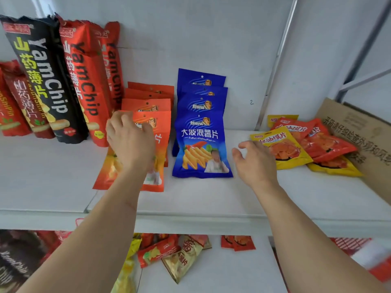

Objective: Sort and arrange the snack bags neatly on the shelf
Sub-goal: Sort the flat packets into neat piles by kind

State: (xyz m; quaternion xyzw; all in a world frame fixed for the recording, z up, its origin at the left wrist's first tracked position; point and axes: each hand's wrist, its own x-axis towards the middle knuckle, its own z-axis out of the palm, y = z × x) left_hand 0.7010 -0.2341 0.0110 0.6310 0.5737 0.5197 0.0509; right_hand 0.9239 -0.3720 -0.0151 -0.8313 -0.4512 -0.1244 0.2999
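Observation:
On the white shelf [211, 199] lie two overlapping rows of small snack bags, one orange [163, 132] and one blue [201, 144]. My left hand [130, 142] rests on the front orange bag, fingers bent over its top; whether it grips the bag is unclear. My right hand [254, 161] hovers with relaxed fingers between the front blue bag and a loose pile of yellow bags [281, 146] and red bags [321, 140] at the right, holding nothing.
Tall black and red yam chip bags [48, 81] lean against the back wall at the left. A cardboard box [359, 132] sits at the far right behind the pile. Mixed snack bags [177, 254] lie on the lower shelf.

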